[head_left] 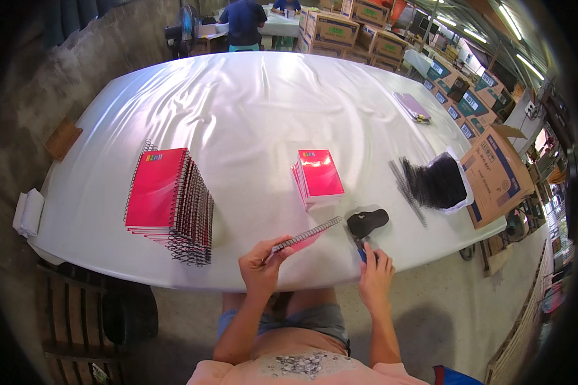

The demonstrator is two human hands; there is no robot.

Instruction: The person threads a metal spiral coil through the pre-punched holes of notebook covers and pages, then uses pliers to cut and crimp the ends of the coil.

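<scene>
My left hand (261,267) grips a spiral notebook (305,238) by one end of its coil edge. The notebook is held edge-up over the near side of the table, its pinkish-red cover partly showing beneath the dark wire coil. In my right hand (375,276) are blue-handled pliers (362,253), whose dark jaws point away from me. Fingers cover much of the handles. Just beyond the pliers lies a rounded black object (368,222), its kind unclear. A stack of red books without coils (318,174) stands ahead of my hands.
At left rises a tall stack of coil-bound red notebooks (157,189). Loose black coils (407,189) lie beside a heap of coils (438,182) at right, near a cardboard box (496,173). A purple pad (412,107) lies farther back. Two people work beyond the white-covered table (250,109).
</scene>
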